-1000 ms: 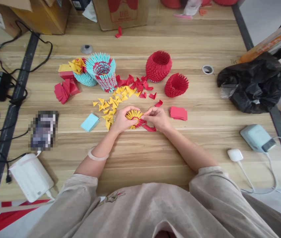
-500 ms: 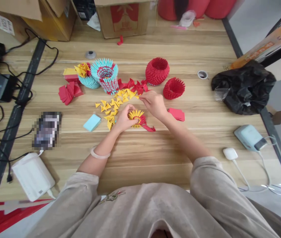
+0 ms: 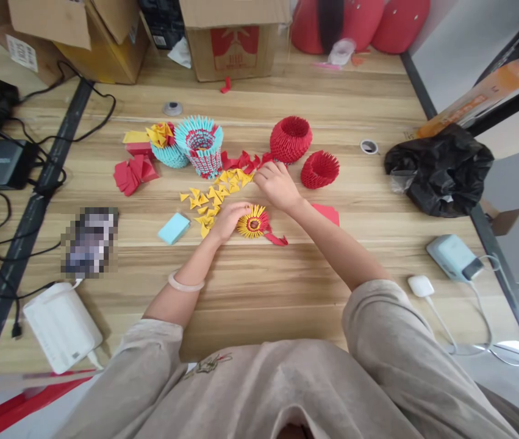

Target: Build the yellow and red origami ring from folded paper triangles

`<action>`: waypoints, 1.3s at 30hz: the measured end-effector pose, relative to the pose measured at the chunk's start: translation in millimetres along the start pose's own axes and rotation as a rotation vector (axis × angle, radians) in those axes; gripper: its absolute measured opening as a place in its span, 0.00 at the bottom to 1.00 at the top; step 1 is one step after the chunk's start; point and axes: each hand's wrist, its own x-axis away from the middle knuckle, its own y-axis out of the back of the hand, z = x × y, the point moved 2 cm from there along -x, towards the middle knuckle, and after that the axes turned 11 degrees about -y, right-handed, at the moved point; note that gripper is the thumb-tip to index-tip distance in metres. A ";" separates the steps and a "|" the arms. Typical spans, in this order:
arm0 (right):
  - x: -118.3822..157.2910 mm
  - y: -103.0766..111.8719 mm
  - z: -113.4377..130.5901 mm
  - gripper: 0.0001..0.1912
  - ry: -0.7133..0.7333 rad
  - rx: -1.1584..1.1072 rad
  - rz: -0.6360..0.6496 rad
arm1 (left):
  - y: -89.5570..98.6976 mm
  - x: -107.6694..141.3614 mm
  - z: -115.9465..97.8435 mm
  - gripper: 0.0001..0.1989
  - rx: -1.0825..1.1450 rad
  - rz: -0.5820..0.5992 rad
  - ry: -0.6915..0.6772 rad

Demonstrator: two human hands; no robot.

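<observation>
My left hand (image 3: 232, 221) is at the left side of a round folded-paper piece (image 3: 254, 223), yellow spikes around a dark centre with red at its right edge. Its fingers are together against the piece's upper left rim; the thumb is hidden. From the piece's right side a curved red paper strip (image 3: 278, 240) runs onto the table. My right hand (image 3: 278, 186) is farther off, fingers curled down at the right end of the loose yellow paper triangles (image 3: 216, 194). Whatever its fingertips pinch is hidden. Loose red folded papers (image 3: 243, 161) lie just behind.
Two red paper bowls (image 3: 291, 140) stand behind my right hand. A blue-and-red paper vase (image 3: 202, 149) stands at the back left, beside a blue paper pot (image 3: 171, 155). A blue paper stack (image 3: 174, 228), a phone (image 3: 89, 241) and a black bag (image 3: 440, 171) lie around.
My left thumb has left the front of the round piece, whose centre now shows. My right hand has shifted slightly left, and its fingers have curled down. The view has tilted a little.
</observation>
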 end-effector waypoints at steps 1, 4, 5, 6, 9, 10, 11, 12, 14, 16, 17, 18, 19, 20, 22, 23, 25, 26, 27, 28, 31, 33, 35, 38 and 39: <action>3.2 4.1 0.1 0.14 -0.019 -0.106 -0.033 | -0.9 0.9 -0.8 0.15 -0.009 0.016 -0.007; 22.8 15.1 0.3 0.11 -0.118 -0.498 -0.152 | -2.4 3.8 -4.2 0.17 -0.032 0.056 -0.032; 32.3 16.7 0.0 0.09 -0.165 -0.620 -0.189 | -2.4 4.5 -5.0 0.18 -0.032 0.052 -0.035; 42.6 16.7 -0.7 0.07 -0.219 -0.727 -0.217 | -2.2 5.0 -5.7 0.18 -0.026 0.046 -0.037; 70.8 9.4 -2.7 0.05 -0.349 -0.923 -0.227 | -2.2 5.8 -7.6 0.20 -0.019 0.070 -0.066; 77.5 6.2 -2.8 0.05 -0.366 -0.947 -0.220 | -2.5 6.1 -8.2 0.21 -0.020 0.093 -0.077; 82.3 3.5 -2.6 0.04 -0.367 -0.961 -0.215 | -2.8 6.4 -8.8 0.23 -0.023 0.116 -0.086; 85.2 1.4 -1.8 0.04 -0.349 -0.968 -0.210 | -3.0 6.8 -9.2 0.24 -0.033 0.133 -0.092; 86.7 -0.6 0.8 0.04 -0.278 -0.984 -0.209 | -3.0 7.2 -9.7 0.24 -0.070 0.149 -0.098; 85.7 -0.6 3.6 0.04 -0.201 -0.998 -0.215 | -2.9 7.3 -10.4 0.23 -0.122 0.161 -0.110; 85.1 -0.4 4.6 0.05 -0.175 -1.004 -0.220 | -3.1 7.2 -11.1 0.23 -0.145 0.172 -0.126; 84.9 -0.3 5.3 0.05 -0.160 -1.008 -0.223 | -3.4 7.1 -12.1 0.22 -0.162 0.182 -0.146; 85.0 -0.4 5.8 0.05 -0.156 -1.009 -0.222 | -3.7 6.9 -13.1 0.21 -0.173 0.189 -0.167; 85.4 -0.7 5.9 0.05 -0.162 -1.004 -0.220 | -4.1 6.8 -14.1 0.21 -0.182 0.195 -0.183; 86.5 -1.6 5.9 0.04 -0.195 -0.986 -0.218 | -4.8 6.5 -15.5 0.19 -0.194 0.188 -0.194; 87.0 -2.2 5.7 0.05 -0.220 -0.981 -0.218 | -5.1 6.4 -15.8 0.18 -0.198 0.183 -0.192; 87.3 -4.1 5.3 0.09 -0.274 -0.990 -0.210 | -5.5 6.3 -15.9 0.17 -0.208 0.183 -0.191; 87.0 -5.3 5.3 0.10 -0.294 -1.007 -0.196 | -5.6 6.3 -15.7 0.17 -0.212 0.188 -0.190; 86.5 -6.7 5.4 0.10 -0.307 -1.036 -0.173 | -5.5 6.3 -15.4 0.17 -0.214 0.193 -0.187; 85.9 -8.1 5.3 0.10 -0.320 -1.080 -0.147 | -5.3 6.3 -15.0 0.17 -0.215 0.198 -0.184; 84.0 -11.6 2.6 0.09 -0.380 -1.304 -0.060 | -3.8 6.7 -14.1 0.18 -0.217 0.207 -0.171; 83.3 -12.9 -1.6 0.10 -0.441 -1.442 0.000 | -2.4 7.2 -13.4 0.21 -0.226 0.207 -0.167; 82.9 -13.1 -7.1 0.11 -0.483 -1.499 0.058 | -1.2 7.7 -12.1 0.25 -0.216 0.214 -0.139; 82.5 -12.0 -14.8 0.12 -0.504 -1.533 0.114 | -1.0 8.2 -9.5 0.25 -0.148 0.252 -0.066; 82.5 -11.6 -16.6 0.12 -0.514 -1.546 0.133 | -1.1 8.2 -8.8 0.25 -0.124 0.261 -0.050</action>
